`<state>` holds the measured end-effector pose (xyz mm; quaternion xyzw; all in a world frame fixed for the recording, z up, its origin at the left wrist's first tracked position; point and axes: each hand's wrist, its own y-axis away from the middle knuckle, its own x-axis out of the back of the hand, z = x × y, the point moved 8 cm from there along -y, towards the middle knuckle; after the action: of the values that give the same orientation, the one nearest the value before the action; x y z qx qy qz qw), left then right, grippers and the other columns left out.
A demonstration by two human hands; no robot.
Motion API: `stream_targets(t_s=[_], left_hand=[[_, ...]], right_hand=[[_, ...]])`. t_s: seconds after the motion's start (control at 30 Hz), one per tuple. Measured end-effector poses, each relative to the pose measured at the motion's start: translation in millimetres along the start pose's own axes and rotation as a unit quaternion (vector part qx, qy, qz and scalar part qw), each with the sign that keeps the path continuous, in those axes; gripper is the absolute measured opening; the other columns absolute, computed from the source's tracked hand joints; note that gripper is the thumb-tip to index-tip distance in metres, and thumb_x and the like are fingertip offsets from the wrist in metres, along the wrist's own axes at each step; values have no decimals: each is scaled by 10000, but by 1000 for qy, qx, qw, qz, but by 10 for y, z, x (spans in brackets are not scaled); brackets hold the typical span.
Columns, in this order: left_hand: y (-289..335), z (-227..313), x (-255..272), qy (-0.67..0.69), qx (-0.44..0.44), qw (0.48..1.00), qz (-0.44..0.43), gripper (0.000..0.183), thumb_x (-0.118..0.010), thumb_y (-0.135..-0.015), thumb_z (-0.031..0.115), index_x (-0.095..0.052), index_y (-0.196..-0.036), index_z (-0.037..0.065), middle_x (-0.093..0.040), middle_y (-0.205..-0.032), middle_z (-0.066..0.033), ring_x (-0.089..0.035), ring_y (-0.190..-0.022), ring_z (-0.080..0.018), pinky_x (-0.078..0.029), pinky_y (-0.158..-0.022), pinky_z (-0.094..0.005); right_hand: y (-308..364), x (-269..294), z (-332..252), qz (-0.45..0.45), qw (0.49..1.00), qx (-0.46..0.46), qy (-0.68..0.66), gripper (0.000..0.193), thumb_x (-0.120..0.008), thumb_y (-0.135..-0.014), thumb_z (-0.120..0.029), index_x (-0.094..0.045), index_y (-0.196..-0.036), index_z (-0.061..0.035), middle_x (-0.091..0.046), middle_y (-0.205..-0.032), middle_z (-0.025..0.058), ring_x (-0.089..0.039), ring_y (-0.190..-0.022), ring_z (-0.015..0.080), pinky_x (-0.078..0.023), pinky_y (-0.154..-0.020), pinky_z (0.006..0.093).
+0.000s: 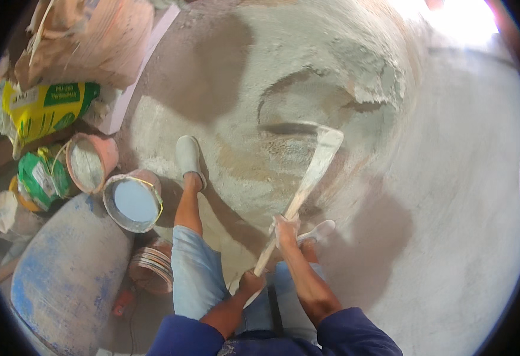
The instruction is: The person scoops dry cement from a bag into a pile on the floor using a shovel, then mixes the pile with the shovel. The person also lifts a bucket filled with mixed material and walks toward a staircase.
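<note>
Both my hands are closed round the pale wooden handle of a hoe. My left hand grips it low, close to my thighs. Farther up the shaft, my right hand, dusted with grey, holds it too. The hoe's whitish head points away from me, over a hollow in a heap of grey powdery mix. Whether the blade's edge touches the mix, I cannot tell. Beneath the head a darker, crumbly patch shows.
On the left stand a bucket of pale liquid, a pinkish bucket, stacked buckets and a blue-stained drum. Beyond them lie a yellow-green bag and brown paper sacks. My shoe stands on the spread mix.
</note>
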<state>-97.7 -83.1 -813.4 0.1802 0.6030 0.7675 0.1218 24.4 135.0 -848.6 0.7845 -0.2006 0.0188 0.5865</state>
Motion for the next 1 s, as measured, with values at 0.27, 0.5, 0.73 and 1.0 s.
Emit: stream_targets(t_s=[0.27, 0.5, 0.73, 1.0], left_hand=[[-1033, 1970, 1543, 255, -104, 958, 79, 352, -717, -813, 201, -646, -1095, 2, -689, -855, -174, -673, -767, -252, -521, -703, -378], [-1250, 3001, 2528, 487, -80, 867, -70, 324, -704, -840, 120, -555, -1112, 28, -566, -726, -45, -521, -522, -131, -432, -463, -293], [-595, 2676, 1389, 540, -5, 829, -145, 277, -685, -852, 73, -522, -1076, 59, -501, -655, -22, -464, -454, -122, -399, -399, -289], [-17, 1713, -765, 430, 91, 886, -144, 153, -681, -837, 124, -601, -935, 37, -588, -690, -67, -554, -513, -149, -467, -458, -312]], right_hand=[[-379, -2211, -2556, -15, 940, 272, 205, 495, -717, -803, -131, -442, -1200, -23, -569, -797, 115, -582, -580, 188, -485, -471, 323], [-699, -3639, -3399, 29, 805, 291, 516, 512, -655, -842, -286, -426, -1238, -57, -644, -1101, 212, -666, -1001, 339, -533, -855, 451], [-954, -3070, -2972, 17, 774, 324, 544, 689, -656, -852, -393, -346, -1391, -98, -613, -1231, 205, -601, -1148, 361, -468, -990, 456], [-1429, -989, -1271, -78, 870, 212, 439, 798, -722, -782, -364, -378, -1431, -53, -531, -1331, 224, -537, -1223, 340, -452, -1013, 415]])
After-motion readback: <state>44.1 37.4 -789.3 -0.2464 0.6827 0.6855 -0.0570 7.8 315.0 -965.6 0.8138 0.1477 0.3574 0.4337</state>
